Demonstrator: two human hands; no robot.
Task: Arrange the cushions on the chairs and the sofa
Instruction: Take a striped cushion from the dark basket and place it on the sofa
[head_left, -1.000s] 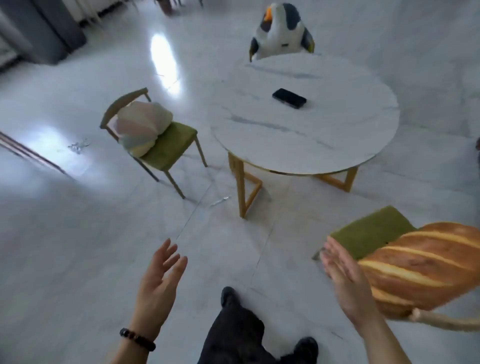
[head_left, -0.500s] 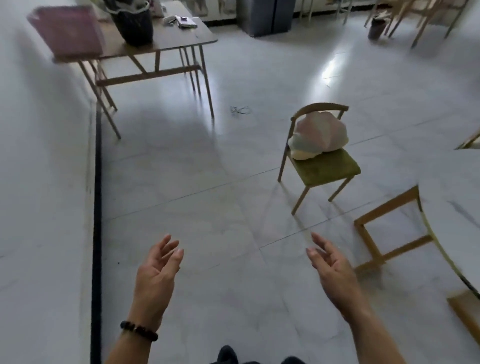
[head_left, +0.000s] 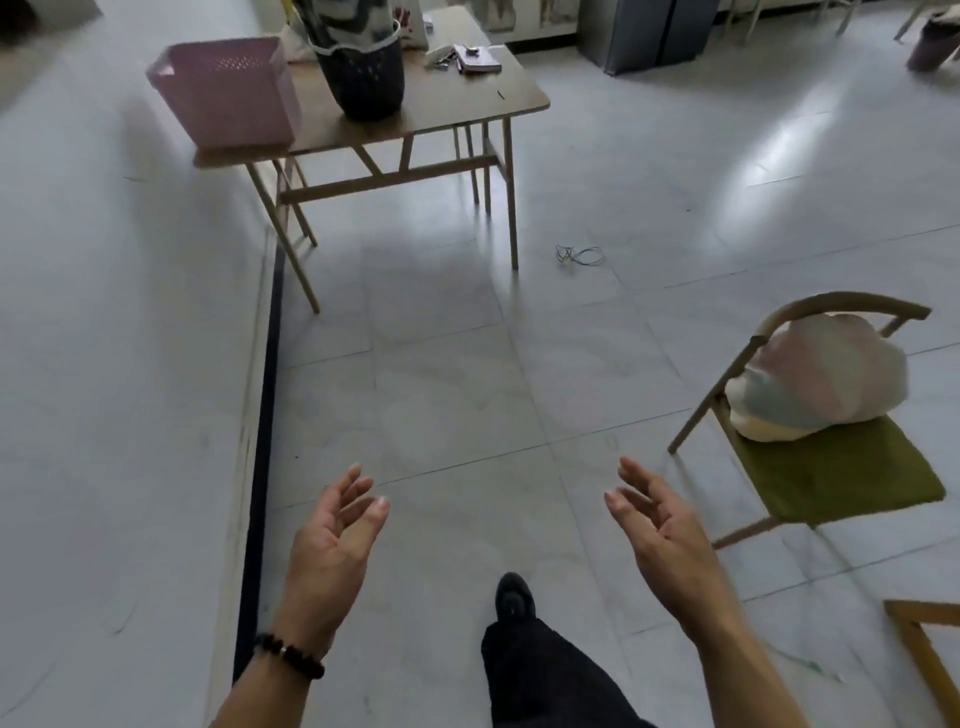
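Observation:
A pastel striped cushion leans against the curved back of a wooden chair with a green seat, at the right. My left hand is held out low in front of me, palm turned inward, fingers apart, holding nothing. My right hand mirrors it, empty and open, a little left of the chair's seat. Both hands hover over bare floor tiles. A dark basket on the far table holds a dark patterned bundle I cannot identify.
A wooden folding table stands ahead with a pink basket and small items on it. A loose wire lies on the floor. A white wall runs along the left. A wooden table leg frame shows at bottom right.
My view has swung left, away from the round table and the bread-shaped cushion, and closer to the folding table. The chair with the pastel cushion has shifted to the right edge. Both hands stay open.

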